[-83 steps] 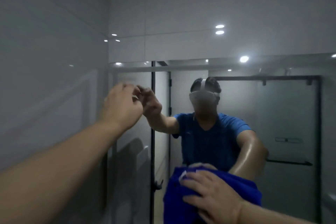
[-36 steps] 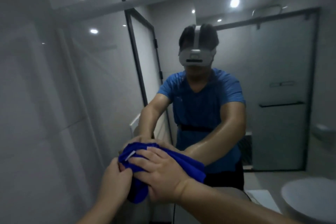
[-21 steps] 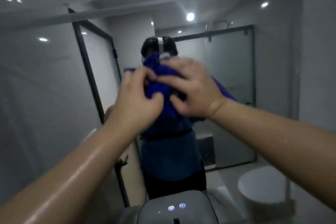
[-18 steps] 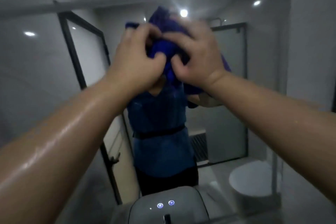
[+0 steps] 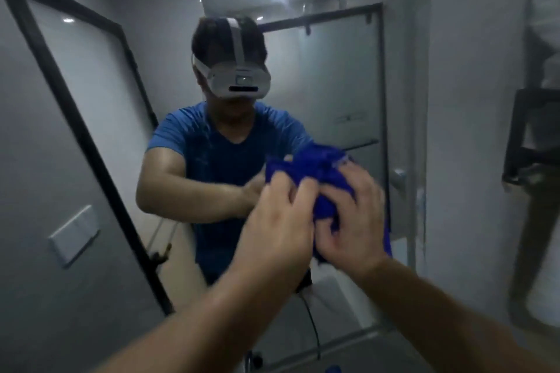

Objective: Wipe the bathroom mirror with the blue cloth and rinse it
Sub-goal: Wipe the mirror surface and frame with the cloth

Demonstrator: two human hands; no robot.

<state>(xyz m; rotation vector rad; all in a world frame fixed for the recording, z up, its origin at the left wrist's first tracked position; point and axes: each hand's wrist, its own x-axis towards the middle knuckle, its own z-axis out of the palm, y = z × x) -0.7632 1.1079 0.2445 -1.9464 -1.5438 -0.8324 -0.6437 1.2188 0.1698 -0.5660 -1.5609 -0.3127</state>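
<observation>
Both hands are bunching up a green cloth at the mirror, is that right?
Not quite: the head view shows the cloth is blue, not green. The left hand and right hand do both grip it, bunched, at the mirror.

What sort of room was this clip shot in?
Probably a bathroom: a large wall mirror reflects a black-framed frosted glass shower door, and the left hand and right hand grip a bunched blue cloth at the mirror.
</observation>
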